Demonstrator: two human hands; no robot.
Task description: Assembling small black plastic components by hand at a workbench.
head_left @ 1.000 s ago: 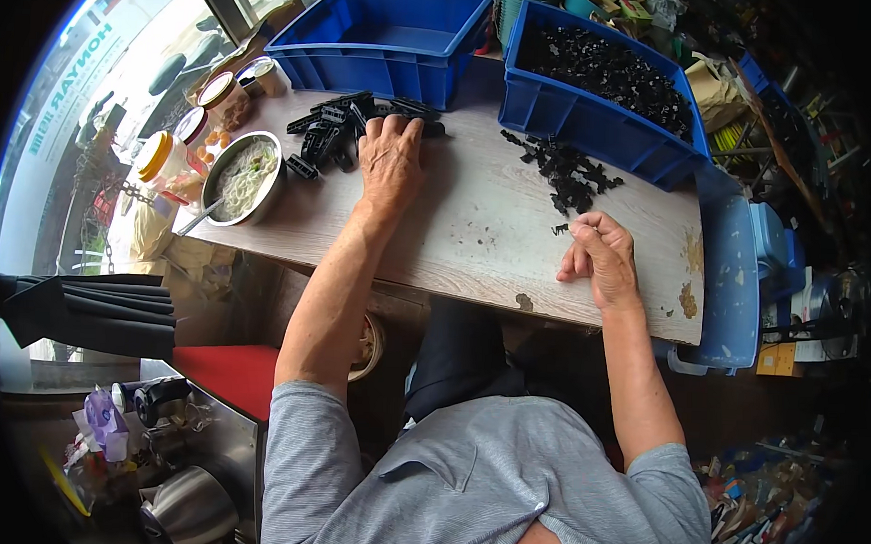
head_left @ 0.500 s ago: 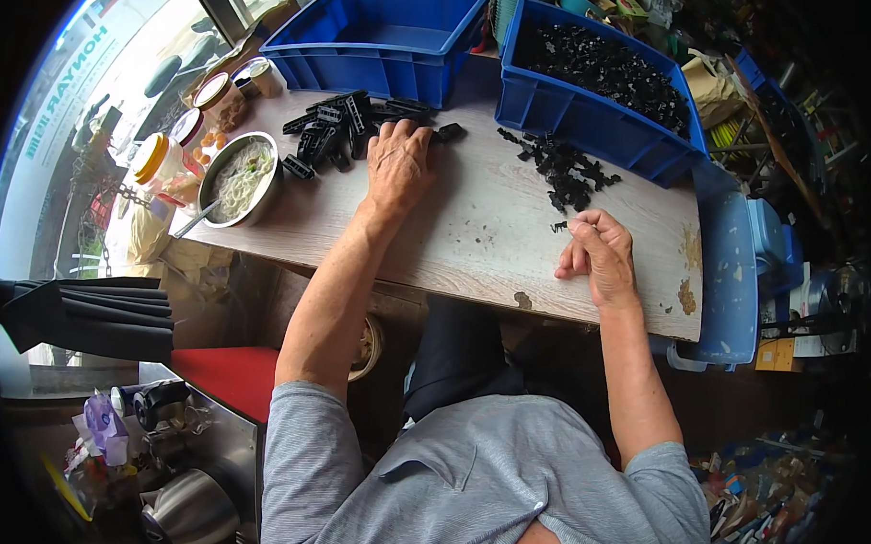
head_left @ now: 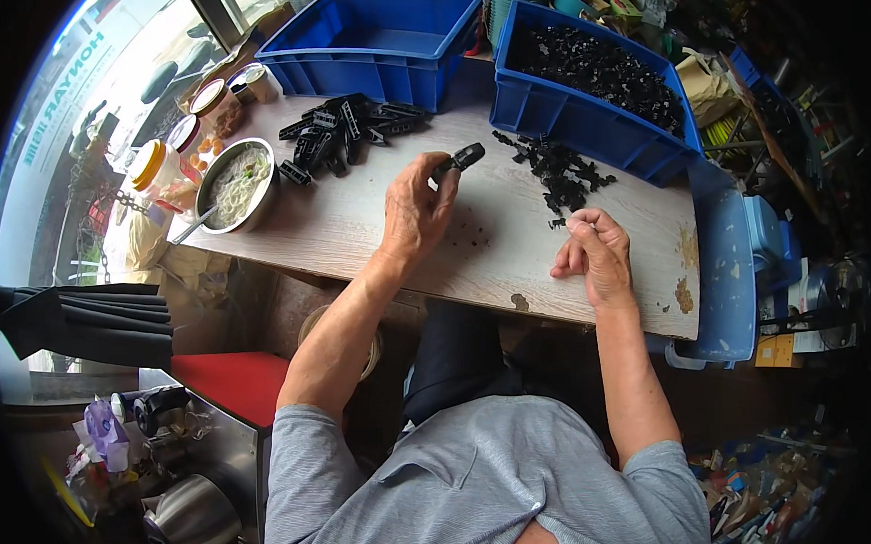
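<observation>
My left hand (head_left: pixel 417 206) is raised over the middle of the table, its fingers closed round a long black plastic part (head_left: pixel 468 156) that sticks out past the fingertips. On the right, my right hand (head_left: pixel 601 254) pinches a small black plastic clip (head_left: pixel 557 223), mostly hidden by the thumb and finger. Left of my left hand lies a heap of long black plastic parts (head_left: pixel 317 143). A loose pile of small black clips (head_left: pixel 561 185) sits just beyond my right hand.
Two blue bins stand at the back: the left bin (head_left: pixel 366 66) shows a bare bottom, the right bin (head_left: pixel 594 124) holds many small black pieces. At the left are a noodle bowl (head_left: pixel 208 192) with a spoon and several lidded jars (head_left: pixel 149 162). A bluish tub (head_left: pixel 728 282) adjoins the table's right edge.
My left hand has come away from the heap, toward me and to the right, lifting a long black part. My right hand stays almost where it was, still pinching the clip.
</observation>
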